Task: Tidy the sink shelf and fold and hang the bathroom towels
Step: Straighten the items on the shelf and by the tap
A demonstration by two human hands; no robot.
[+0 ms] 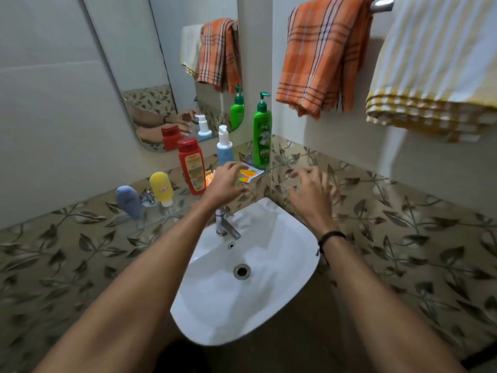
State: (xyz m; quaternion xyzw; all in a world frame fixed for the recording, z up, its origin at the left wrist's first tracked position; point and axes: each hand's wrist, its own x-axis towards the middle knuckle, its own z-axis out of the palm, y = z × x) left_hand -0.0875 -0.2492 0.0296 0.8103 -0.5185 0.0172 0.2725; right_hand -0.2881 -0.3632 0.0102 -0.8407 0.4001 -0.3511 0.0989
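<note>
A glass shelf [161, 220] above the sink carries a blue tube [128, 201], a yellow tube [161, 188], a red bottle [191, 169], a white-and-blue pump bottle [224, 146], a green pump bottle [262, 137] and an orange-yellow sachet [250, 175]. My left hand [224, 183] hovers over the shelf with its fingertips at the sachet, fingers spread. Right of the shelf end, my right hand [313, 189] is in the air, fingers apart and blurred, holding nothing. An orange plaid towel [320, 55] and a yellow striped towel [435, 65] hang folded on the wall rail [382, 4].
A white basin [269, 292] with a chrome tap [224, 224] sits below my arms. A mirror [166, 63] hangs on the left wall behind the bottles. Leaf-patterned tiles cover the lower walls of the corner.
</note>
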